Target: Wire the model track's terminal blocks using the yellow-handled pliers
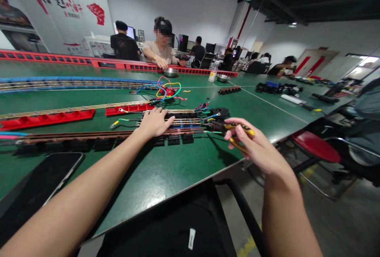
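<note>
Head view shows the left hand (154,123) lying flat on the strip block (186,123), its fingers spread, pressing on top and pinching nothing. The block sits on the green table (184,166), in front of the person. The right hand (252,142) has its fingers curled around the yellow and black pliers (242,127). The nose of the pliers is by the wires (210,120) at the block's right end; I cannot tell if they touch.

Across the table, a shiny bowl (171,73) sits close to another person's hand (162,63). What is in it is too small to tell. To its right, a second bowl (223,79) has some small bits in it, too blurry to name. Just beside that bowl stands a see-through bottle (212,75) with a label. A dark phone (41,182) lies near the left arm.
</note>
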{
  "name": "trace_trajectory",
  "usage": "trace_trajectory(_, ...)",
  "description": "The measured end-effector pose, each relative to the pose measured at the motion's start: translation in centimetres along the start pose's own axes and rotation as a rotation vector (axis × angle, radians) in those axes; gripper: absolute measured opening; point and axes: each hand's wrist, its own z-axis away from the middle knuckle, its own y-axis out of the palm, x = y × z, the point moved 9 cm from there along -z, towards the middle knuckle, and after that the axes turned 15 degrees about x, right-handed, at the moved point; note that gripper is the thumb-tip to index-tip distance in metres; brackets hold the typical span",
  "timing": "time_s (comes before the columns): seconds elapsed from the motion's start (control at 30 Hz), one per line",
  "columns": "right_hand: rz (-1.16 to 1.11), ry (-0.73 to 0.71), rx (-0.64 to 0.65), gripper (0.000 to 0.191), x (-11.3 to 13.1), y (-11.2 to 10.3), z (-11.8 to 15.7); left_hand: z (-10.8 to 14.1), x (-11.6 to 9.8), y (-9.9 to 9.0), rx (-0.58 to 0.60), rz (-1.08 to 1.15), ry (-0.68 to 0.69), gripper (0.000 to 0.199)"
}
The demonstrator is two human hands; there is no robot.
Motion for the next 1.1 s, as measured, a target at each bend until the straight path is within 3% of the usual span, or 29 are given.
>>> trace_trajectory(0.17,-0.034,0.065,0.037,0.051,-2.0,0.6,2.7,0.0,-0.1,-0.3,-0.003,0.010,-0.001,0.061)
trace_trajectory(0.47,-0.123,0.028,0.004,0.051,-5.9,0.9,0.8,0.3,-0.5,-1.1,-0.076,0.006,0.038,0.056)
trace_trajectory(0.8,-0.242,-0.089,0.030,0.075,-6.8,1.7,-0.5,3.0,-2.4,-2.8,-0.291,-0.121,0.187,0.043)
trace_trajectory(0.97,-0.437,-0.021,-0.038,0.060,-7.7,1.4,-0.6,5.2,-3.2,-2.5,-0.251,-0.165,0.262,0.044)
trace_trajectory(1.1,-0.681,0.034,-0.072,0.047,-8.4,1.4,-0.8,6.3,-1.2,-2.4,-0.183,-0.130,0.206,0.045)
